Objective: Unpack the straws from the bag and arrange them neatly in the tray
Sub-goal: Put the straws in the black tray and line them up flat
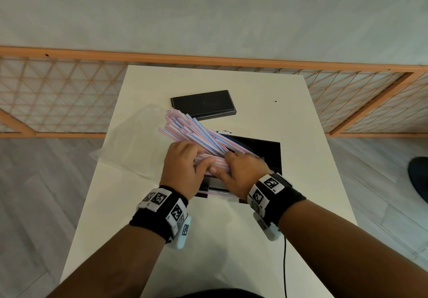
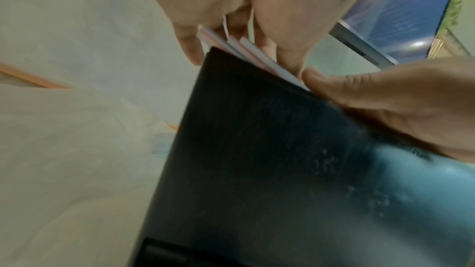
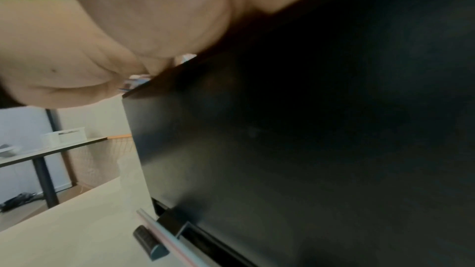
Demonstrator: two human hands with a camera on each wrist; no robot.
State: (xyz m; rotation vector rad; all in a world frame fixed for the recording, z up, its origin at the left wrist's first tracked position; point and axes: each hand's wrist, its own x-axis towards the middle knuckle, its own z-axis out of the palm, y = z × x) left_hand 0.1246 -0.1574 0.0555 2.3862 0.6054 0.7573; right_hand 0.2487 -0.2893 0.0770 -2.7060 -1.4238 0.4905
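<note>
We note both hands on the straws [image 1: 185, 128]: left hand [image 1: 183, 168] and right hand [image 1: 240, 172], fingers curled round the bundle over the black tray [image 1: 266, 151]. Clear bag [image 1: 129, 135] lies left on the worktop [image 1: 301, 181].

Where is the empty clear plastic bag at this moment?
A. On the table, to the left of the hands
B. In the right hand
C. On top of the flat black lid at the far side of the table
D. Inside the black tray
A: in the head view the clear plastic bag lies flat on the white table, left of the left hand, while both hands hold the straws.
</note>
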